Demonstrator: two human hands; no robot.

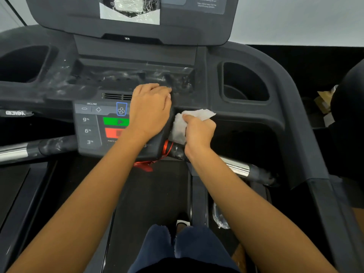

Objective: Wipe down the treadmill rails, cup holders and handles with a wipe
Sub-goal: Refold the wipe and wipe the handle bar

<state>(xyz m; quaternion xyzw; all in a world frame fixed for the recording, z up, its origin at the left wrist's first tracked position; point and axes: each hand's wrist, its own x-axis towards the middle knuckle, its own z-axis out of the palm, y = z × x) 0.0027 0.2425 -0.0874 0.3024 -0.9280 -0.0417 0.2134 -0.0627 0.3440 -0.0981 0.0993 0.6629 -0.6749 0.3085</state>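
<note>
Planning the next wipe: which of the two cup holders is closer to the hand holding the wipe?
The right cup holder, beside the right hand gripping the wipe. The left cup holder lies across the console.

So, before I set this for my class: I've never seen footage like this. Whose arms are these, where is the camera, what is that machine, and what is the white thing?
The single picture comes from a camera worn on a person's head, looking down, so the arms are their own. The machine is a treadmill: its control panel shows incline buttons, with a cup holder on each side and a metal handle sticking out. The left hand rests flat on the console. The right hand pinches a white wipe against the console's edge. A red cord hangs just below.
</note>
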